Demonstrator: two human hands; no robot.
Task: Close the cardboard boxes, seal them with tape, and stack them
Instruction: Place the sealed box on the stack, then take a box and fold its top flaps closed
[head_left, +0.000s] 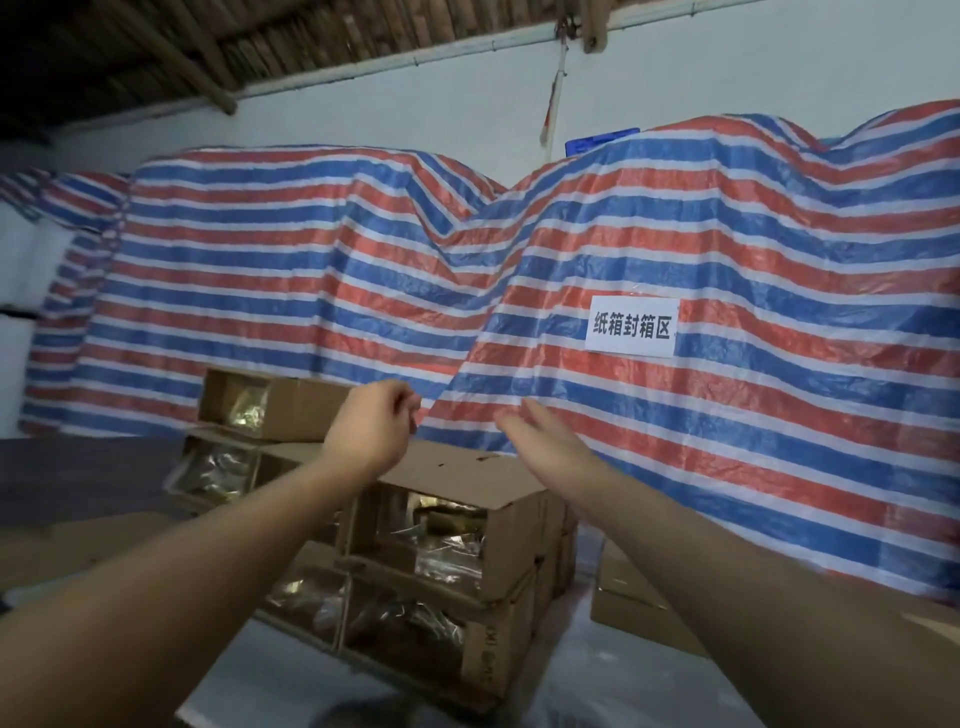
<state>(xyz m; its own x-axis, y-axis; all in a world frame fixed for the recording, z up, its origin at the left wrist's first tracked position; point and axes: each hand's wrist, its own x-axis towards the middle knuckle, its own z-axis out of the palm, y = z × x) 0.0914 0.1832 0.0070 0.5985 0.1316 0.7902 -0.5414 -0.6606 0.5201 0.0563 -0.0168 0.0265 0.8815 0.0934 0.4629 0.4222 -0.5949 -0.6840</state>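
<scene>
1. Left hand: I see it raised above the boxes, fingers loosely curled, grip on nothing; fingertips near the thumb but no object between them.
2. Right hand: raised beside the left, fingers straight and apart, palm turned toward the left hand; holds nothing, touches nothing.
3. Cardboard boxes: stacked in several layers below and between my forearms, approx. centre-frame. Near ends stand open; clear bags w/ gold-coloured contents show inside.
4. Top box: sits at the rear left of the stack, behind the left hand; its near end is open too.
5. Low box: on the floor, right of the stack, partly hidden by my right forearm.
6. Striped tarp: red, blue and white, draped over tall heaps behind the stack.
7. White sign: fixed to the tarp, right of centre, black Chinese characters.
8. Tape: I cannot tell where it is.
</scene>
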